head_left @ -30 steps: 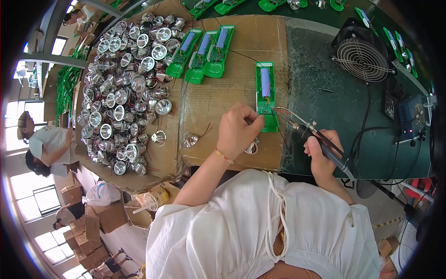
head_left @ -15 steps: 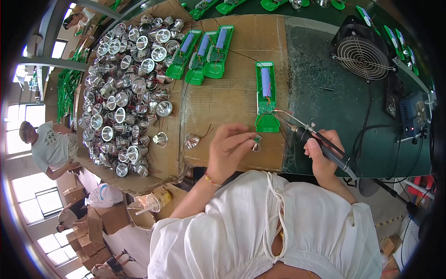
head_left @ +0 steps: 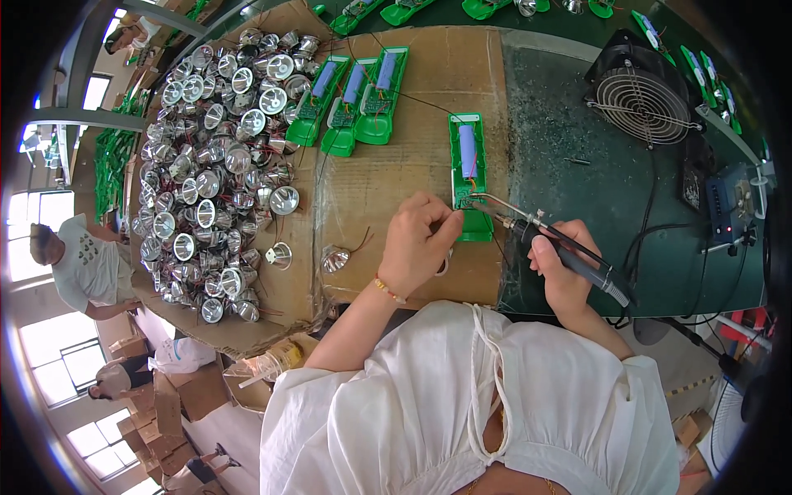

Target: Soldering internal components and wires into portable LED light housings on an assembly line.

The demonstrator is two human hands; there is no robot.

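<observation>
My left hand (head_left: 417, 243) is pinched at the near end of a green plastic housing (head_left: 468, 169) with a blue battery cell in it. A silver reflector (head_left: 446, 266) shows as a ring under the palm. My right hand (head_left: 563, 279) grips a black-handled soldering iron (head_left: 569, 252). Its metal tip reaches left to the housing's small circuit board, right beside my left fingertips. The housing lies on a brown cardboard sheet (head_left: 412, 148) at the edge of a dark green mat (head_left: 569, 165).
A big heap of silver reflectors (head_left: 214, 165) with wires fills the left. Two loose reflectors (head_left: 279, 254) lie near my left wrist. Three more green housings (head_left: 355, 95) lie at the back. A black fan (head_left: 643, 103) and a soldering station (head_left: 730, 210) stand right. People work far left.
My left hand dipped toward me with the reflector, then came back up to the housing's near end. The soldering iron tip has shifted slightly left onto the circuit board.
</observation>
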